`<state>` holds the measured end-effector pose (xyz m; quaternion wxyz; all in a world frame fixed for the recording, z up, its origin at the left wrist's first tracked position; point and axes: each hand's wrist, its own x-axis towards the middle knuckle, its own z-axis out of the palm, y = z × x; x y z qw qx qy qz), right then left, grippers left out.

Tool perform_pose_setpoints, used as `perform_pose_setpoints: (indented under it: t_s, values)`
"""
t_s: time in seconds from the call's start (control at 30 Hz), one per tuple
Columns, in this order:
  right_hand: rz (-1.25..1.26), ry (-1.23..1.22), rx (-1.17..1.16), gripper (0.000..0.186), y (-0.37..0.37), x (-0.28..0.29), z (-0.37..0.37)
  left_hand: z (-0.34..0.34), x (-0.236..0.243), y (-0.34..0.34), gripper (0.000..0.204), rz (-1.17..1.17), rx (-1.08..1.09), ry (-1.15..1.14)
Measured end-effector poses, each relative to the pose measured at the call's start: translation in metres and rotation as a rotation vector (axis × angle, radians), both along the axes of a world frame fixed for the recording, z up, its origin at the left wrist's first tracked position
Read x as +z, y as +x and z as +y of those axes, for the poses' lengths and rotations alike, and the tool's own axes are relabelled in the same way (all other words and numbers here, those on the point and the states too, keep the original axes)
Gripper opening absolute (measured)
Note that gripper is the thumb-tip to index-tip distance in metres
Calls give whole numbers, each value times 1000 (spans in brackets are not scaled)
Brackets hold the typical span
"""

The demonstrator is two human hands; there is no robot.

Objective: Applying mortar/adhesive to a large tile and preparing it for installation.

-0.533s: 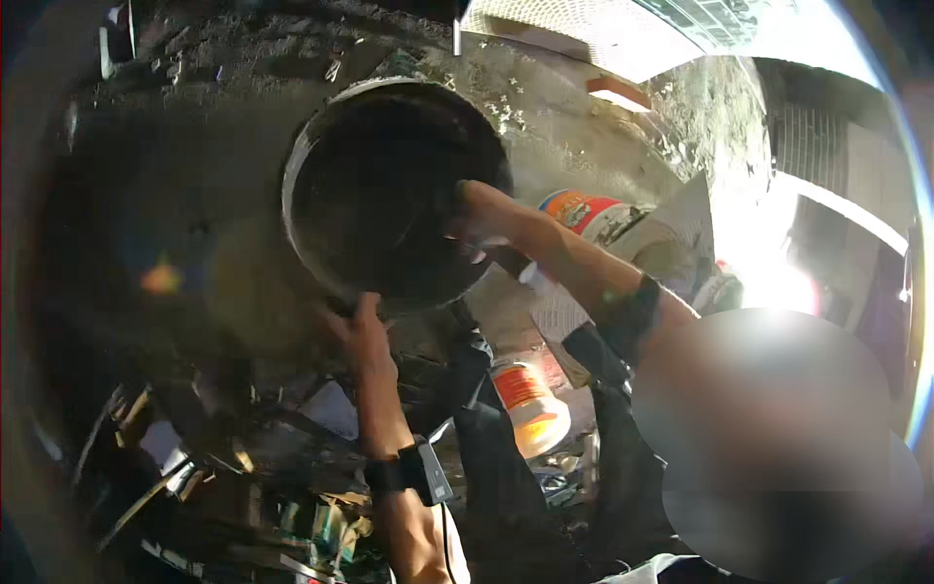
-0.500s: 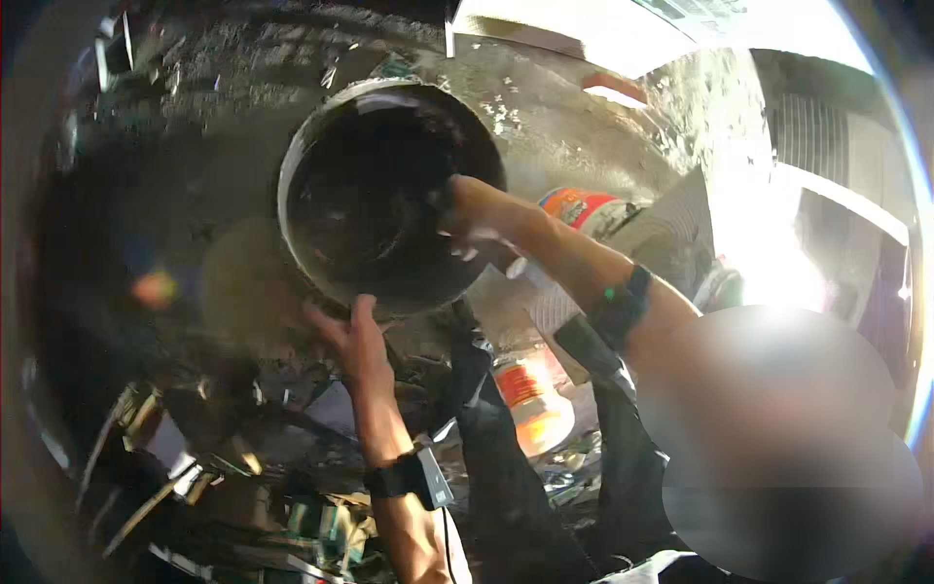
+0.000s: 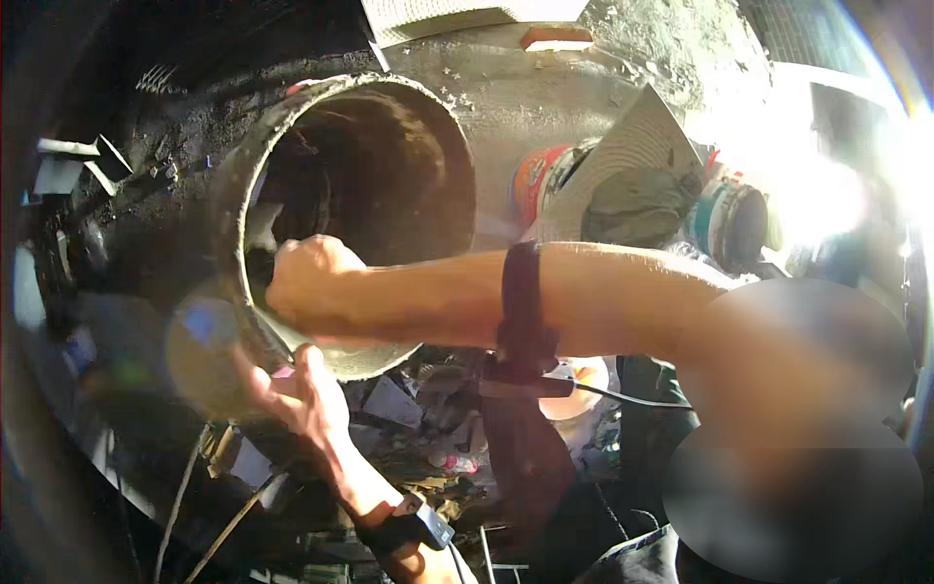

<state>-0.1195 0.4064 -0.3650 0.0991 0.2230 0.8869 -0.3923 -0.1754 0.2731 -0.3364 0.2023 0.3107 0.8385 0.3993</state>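
A large dark bucket (image 3: 379,175) with a crusted rim leans tilted, its mouth facing me. My left hand (image 3: 297,399) holds it at the lower-left rim, thumb near the edge and fingers round the outside. My right hand (image 3: 313,277) is closed inside the mouth, low on the left; what it grips is hidden, and a grey shape (image 3: 261,229) shows just above it. My right forearm crosses the bucket's right edge and wears a black strap with a cable.
Buckets with red labels (image 3: 535,180) and teal labels (image 3: 730,219) stand at right beside a ridged tile (image 3: 637,131) and dark cloth (image 3: 632,209). A brick (image 3: 555,37) lies at the back. Rubble, offcuts and sticks (image 3: 185,487) litter the near ground. Glare fills the right side.
The bucket has shifted left in view and tipped further toward me. My right hand has moved down and left inside it; my left hand has moved left and lower with the rim.
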Motion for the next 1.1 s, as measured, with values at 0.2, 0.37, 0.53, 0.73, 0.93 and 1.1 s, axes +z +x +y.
perform_pose_setpoints:
  t_s: [0.2, 0.37, 0.53, 0.73, 0.93, 1.1]
  values:
    - [-205, 45, 490, 19, 42, 2, -22, 32, 56, 3, 55, 387, 123, -194]
    - [-268, 82, 315, 13, 86, -13, -2, 34, 71, 11, 52, 639, -112, -221]
    - [50, 246, -90, 17, 105, -12, 14, 28, 77, 33, 49, 391, -30, -23]
    - [-61, 204, -23, 17, 117, -18, -24, 33, 104, 52, 52, 393, -194, 113]
    - [-9, 29, -275, 20, 138, 24, 0, 35, 105, 75, 50, 508, -221, 100]
    - [73, -38, -532, 17, 149, -18, -32, 36, 137, 115, 51, 883, -362, 40]
